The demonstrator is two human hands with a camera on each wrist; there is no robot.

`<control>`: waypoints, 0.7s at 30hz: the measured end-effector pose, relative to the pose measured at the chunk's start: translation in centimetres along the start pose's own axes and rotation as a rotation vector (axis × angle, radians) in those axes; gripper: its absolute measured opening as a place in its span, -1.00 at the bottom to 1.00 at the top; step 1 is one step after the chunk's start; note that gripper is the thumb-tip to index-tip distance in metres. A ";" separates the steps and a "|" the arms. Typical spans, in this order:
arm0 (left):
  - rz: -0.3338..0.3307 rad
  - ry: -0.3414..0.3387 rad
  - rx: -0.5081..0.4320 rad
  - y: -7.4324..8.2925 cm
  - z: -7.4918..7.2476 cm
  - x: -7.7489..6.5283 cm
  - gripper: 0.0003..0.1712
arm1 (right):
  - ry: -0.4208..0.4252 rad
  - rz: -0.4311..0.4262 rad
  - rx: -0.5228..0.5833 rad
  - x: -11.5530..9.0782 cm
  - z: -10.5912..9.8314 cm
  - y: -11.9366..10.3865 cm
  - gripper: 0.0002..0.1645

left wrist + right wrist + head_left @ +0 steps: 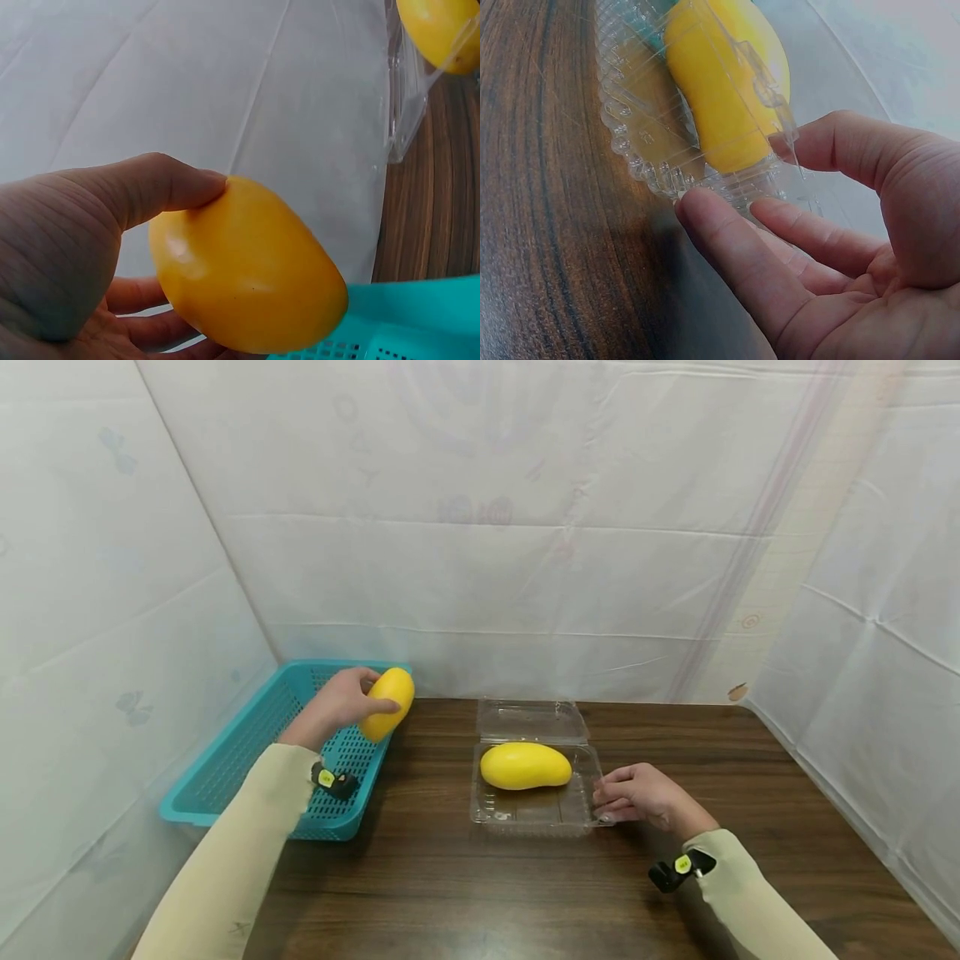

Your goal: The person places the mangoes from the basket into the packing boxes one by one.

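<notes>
My left hand [343,697] grips a yellow mango [389,702] above the right side of a turquoise plastic basket [225,785]. In the left wrist view, the thumb lies over the mango [251,274] and the fingers curl behind it. Another yellow mango [525,766] lies lengthwise in a clear plastic clamshell container [555,810], whose lid [532,720] is folded back toward the wall. At the container's right edge, my right hand [637,795] pinches the side. The right wrist view has the container wall [656,169] between its thumb and fingers.
The basket stands at the left on the dark wooden table [420,893], its far end near the back wall. White sheeting [480,568] covers the walls behind and at both sides. A small torn spot [738,692] marks the sheet at the back right.
</notes>
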State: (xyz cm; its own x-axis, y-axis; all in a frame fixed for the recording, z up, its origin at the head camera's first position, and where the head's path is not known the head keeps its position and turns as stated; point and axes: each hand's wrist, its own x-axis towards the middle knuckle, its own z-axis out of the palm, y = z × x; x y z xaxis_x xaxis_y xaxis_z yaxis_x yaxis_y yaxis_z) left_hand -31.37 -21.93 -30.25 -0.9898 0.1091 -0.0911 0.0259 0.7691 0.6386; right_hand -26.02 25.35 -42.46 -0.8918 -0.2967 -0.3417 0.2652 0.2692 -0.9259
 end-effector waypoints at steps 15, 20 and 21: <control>0.060 -0.010 0.036 1.6 1.8 -0.6 -0.13 | -0.017 -0.008 0.007 0.1 -0.2 0.2 -0.46; 0.074 -0.012 0.038 1.9 2.4 -0.9 -0.12 | -0.022 -0.011 0.009 0.2 -0.3 0.2 -0.47; 0.078 -0.008 0.041 2.0 2.5 -0.9 -0.12 | -0.022 -0.012 0.009 0.2 -0.3 0.2 -0.46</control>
State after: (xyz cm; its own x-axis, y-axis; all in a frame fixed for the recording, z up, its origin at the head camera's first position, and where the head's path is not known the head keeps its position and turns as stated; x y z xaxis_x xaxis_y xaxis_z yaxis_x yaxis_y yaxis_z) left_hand -30.08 -18.93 -30.82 -0.9834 0.1749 -0.0486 0.1091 0.7833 0.6120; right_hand -26.27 25.65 -42.68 -0.8866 -0.3199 -0.3342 0.2581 0.2577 -0.9311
